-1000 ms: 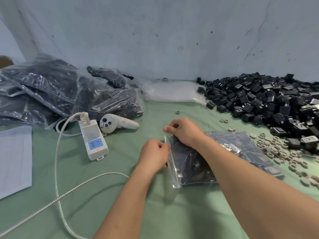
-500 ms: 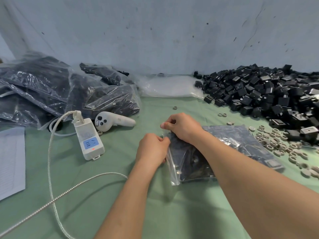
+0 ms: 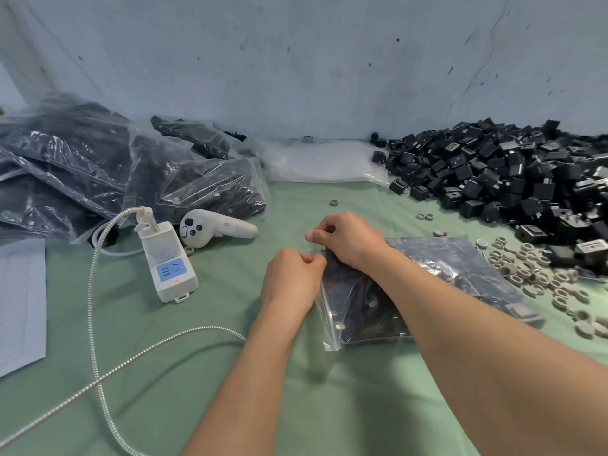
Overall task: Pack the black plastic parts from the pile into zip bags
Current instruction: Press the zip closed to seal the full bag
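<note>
I have both hands on the zip bag (image 3: 444,268), which lies flat on the green surface (image 3: 230,373) with black parts showing through its clear film. The left hand (image 3: 294,278) has its fingers curled and pinches the bag's left edge, where the mouth is. The right hand (image 3: 345,240) pinches the same edge just beyond it, thumb pressed against fingertips, with its forearm crossing over the bag. I cannot tell whether the two hands touch.

The pile of black parts (image 3: 493,172) sits beyond the bag and to its right, up against the wall. Grey rings (image 3: 533,274) are scattered just right of the bag, between it and the pile. Left of the bag, well apart from it, lies a white power strip (image 3: 167,261) with a red light lit, and a white controller (image 3: 214,227) lies beside it. Further left of the bag, filled bags (image 3: 98,169) are heaped together. Straight beyond the bag, empty clear bags (image 3: 322,159) lie by the wall.
</note>
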`<move>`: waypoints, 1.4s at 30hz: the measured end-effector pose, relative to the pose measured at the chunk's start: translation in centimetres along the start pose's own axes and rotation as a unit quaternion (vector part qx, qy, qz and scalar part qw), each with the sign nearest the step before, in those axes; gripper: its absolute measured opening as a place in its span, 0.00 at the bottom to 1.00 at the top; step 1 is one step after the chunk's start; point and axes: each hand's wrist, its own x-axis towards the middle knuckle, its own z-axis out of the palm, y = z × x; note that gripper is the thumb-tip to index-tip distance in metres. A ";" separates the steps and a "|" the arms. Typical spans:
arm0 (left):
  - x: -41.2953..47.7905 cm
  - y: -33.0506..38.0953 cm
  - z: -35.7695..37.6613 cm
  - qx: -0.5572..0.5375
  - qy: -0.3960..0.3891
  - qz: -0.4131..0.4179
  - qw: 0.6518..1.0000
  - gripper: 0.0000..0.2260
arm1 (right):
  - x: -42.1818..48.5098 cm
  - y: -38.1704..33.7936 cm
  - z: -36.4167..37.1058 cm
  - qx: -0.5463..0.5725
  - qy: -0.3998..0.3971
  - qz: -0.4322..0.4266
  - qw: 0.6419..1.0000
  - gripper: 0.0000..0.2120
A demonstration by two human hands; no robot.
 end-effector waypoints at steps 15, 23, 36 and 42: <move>-0.3 -0.2 0.0 0.052 -0.026 0.008 0.998 0.17 | 0.3 0.4 0.2 0.001 0.003 0.003 1.000 0.15; -1.1 0.3 -0.2 0.069 -0.078 0.003 0.995 0.16 | 0.3 0.4 0.2 -0.004 0.009 0.008 1.000 0.16; -3.3 0.5 -0.2 0.176 -0.060 0.034 0.982 0.17 | 0.3 0.2 0.3 -0.006 0.003 0.014 1.000 0.15; -6.1 -0.2 -1.0 0.093 -0.105 0.007 0.990 0.17 | 0.2 0.3 0.2 0.008 0.017 0.016 1.000 0.15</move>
